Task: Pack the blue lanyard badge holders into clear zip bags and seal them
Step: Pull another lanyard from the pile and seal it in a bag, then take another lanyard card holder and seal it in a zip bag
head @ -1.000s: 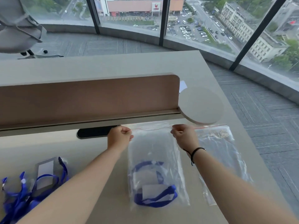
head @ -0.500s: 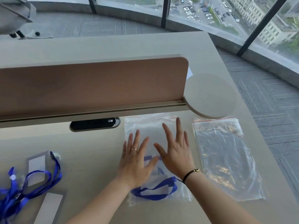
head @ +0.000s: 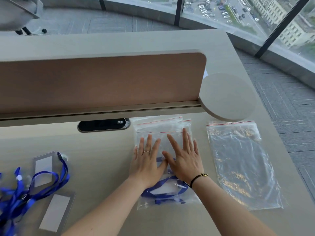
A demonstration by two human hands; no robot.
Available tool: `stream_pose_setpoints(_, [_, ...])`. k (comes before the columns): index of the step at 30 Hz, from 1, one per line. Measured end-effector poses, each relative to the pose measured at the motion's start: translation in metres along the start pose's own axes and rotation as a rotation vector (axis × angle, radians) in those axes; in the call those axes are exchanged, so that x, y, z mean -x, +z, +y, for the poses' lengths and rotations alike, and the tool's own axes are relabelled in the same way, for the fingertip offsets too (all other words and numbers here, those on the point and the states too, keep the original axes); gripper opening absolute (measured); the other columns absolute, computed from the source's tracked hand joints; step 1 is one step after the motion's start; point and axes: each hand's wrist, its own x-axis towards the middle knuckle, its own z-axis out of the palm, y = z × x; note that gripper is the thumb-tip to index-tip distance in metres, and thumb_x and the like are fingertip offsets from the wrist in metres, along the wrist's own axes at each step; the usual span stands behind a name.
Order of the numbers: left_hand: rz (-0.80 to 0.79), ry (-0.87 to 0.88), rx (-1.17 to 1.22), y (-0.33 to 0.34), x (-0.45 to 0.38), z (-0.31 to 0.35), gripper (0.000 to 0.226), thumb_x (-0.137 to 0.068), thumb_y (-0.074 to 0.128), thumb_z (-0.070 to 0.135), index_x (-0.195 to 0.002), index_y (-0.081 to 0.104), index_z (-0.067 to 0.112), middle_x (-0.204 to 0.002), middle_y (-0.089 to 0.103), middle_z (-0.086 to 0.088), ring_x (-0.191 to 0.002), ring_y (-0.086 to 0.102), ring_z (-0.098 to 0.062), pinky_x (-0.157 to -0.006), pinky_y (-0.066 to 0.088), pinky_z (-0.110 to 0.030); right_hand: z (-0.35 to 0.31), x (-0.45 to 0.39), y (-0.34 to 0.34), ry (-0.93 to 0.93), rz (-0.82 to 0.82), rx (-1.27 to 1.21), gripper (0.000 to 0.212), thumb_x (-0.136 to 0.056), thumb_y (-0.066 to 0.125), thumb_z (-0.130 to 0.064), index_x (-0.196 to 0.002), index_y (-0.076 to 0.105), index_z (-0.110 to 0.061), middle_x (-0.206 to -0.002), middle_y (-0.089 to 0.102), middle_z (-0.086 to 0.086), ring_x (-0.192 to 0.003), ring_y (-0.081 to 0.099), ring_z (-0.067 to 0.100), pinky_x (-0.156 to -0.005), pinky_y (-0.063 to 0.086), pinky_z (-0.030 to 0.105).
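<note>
Left hand (head: 146, 160) and right hand (head: 185, 159), fingers spread flat, press the filled zip bag (head: 160, 133) (seemingly sealed) onto the worktop (head: 102, 147).

Bright, even daylight enters from the curved glass window wall (head: 221, 12) at 12 to 2 o'clock; shadows on the pale beige desk top (head: 102, 150) are soft and faint. Warm glare speckles the empty clear plastic zip bag (head: 242, 164) at 3 o'clock. Wide-angle bowing bends the edges, and detail looks slightly soft throughout.
</note>
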Motion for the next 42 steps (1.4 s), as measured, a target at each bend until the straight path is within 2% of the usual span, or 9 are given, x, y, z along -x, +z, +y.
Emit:
stream_pose_setpoints(11, [-0.095,0.001,-0.050,0.000,0.003,0.013,0.082,-0.092,0.011,0.077,-0.152,-0.028,0.037,-0.157,-0.042,0.001,-0.146,-0.036,-0.024,-0.124,-0.011,-0.048,0.009,0.011,-0.008,0.076,-0.007,0.007,0.070,-0.091,0.014,-0.076,-0.145,-0.022,-0.053,-0.156,-0.036,0.009,-0.147,-0.025,0.029,-0.122,-0.007,0.047])
stream_pose_setpoints(20, [-0.076,0.014,0.037,-0.009,0.009,0.013,0.085,-0.090,0.016,0.080,-0.154,-0.021,0.039,-0.160,-0.036,0.005,-0.148,-0.032,-0.023,-0.125,-0.009,-0.049,0.005,0.013,-0.020,0.099,0.017,-0.016,0.071,-0.090,0.015,-0.078,-0.149,-0.012,-0.051,-0.156,-0.038,0.005,-0.146,-0.027,0.027,-0.121,-0.010,0.045])
stream_pose_setpoints(23, [-0.005,0.039,0.118,-0.017,0.016,0.015,0.080,-0.093,0.026,0.074,-0.156,-0.010,0.039,-0.164,-0.027,0.007,-0.152,-0.025,-0.020,-0.126,-0.005,-0.047,-0.004,0.018,-0.026,0.106,0.039,-0.021,0.072,-0.090,0.018,-0.077,-0.151,-0.010,-0.049,-0.157,-0.035,0.008,-0.147,-0.026,0.028,-0.122,-0.008,0.045])
stream_pose_setpoints(27, [0.084,0.051,0.242,-0.028,0.028,0.012,0.070,-0.099,0.041,0.057,-0.158,0.011,0.034,-0.169,-0.007,0.007,-0.155,-0.010,-0.017,-0.127,0.004,-0.043,-0.022,0.026,-0.033,0.100,0.091,-0.026,0.071,-0.093,0.027,-0.072,-0.153,0.005,-0.042,-0.162,-0.024,0.009,-0.149,-0.019,0.028,-0.122,-0.005,0.044])
stream_pose_setpoints(30, [0.157,0.040,0.337,-0.037,0.042,0.004,0.060,-0.100,0.050,0.046,-0.153,0.032,0.026,-0.167,0.019,0.004,-0.154,0.012,-0.018,-0.125,0.018,-0.038,-0.043,0.035,-0.039,0.059,0.097,-0.033,0.065,-0.095,0.033,-0.065,-0.151,0.018,-0.037,-0.164,-0.012,0.008,-0.151,-0.012,0.027,-0.122,-0.003,0.042])
stream_pose_setpoints(33, [0.196,0.012,0.385,-0.046,0.063,-0.013,0.051,-0.099,0.053,0.036,-0.147,0.044,0.023,-0.157,0.040,0.002,-0.147,0.032,-0.015,-0.119,0.028,-0.032,-0.069,0.042,-0.040,0.011,0.055,-0.065,0.060,-0.097,0.032,-0.062,-0.150,0.024,-0.036,-0.165,-0.002,0.005,-0.152,-0.008,0.024,-0.123,-0.003,0.041])
stream_pose_setpoints(35, [0.207,-0.030,0.400,-0.049,0.079,-0.032,0.048,-0.098,0.054,0.035,-0.144,0.049,0.023,-0.152,0.046,0.002,-0.142,0.038,-0.015,-0.117,0.034,-0.033,-0.091,0.047,-0.038,-0.025,0.037,-0.077,0.059,-0.097,0.033,-0.061,-0.149,0.028,-0.034,-0.165,0.005,0.005,-0.152,-0.004,0.024,-0.122,0.000,0.040])
stream_pose_setpoints(38, [0.240,-0.105,0.445,-0.054,0.104,-0.067,0.043,-0.095,0.056,0.035,-0.137,0.054,0.023,-0.142,0.055,0.002,-0.134,0.048,-0.016,-0.109,0.042,-0.034,-0.126,0.053,-0.032,-0.059,0.037,-0.123,0.056,-0.097,0.040,-0.057,-0.146,0.038,-0.030,-0.162,0.019,0.005,-0.151,0.009,0.024,-0.123,0.012,0.040])
stream_pose_setpoints(42, [0.266,-0.184,0.520,-0.065,0.141,-0.116,0.039,-0.097,0.057,0.031,-0.134,0.057,0.022,-0.137,0.057,0.002,-0.129,0.052,-0.014,-0.107,0.043,-0.029,-0.178,0.061,-0.019,-0.091,0.012,-0.157,0.050,-0.096,0.045,-0.053,-0.139,0.047,-0.028,-0.152,0.037,-0.001,-0.143,0.030,0.020,-0.117,0.027,0.036])
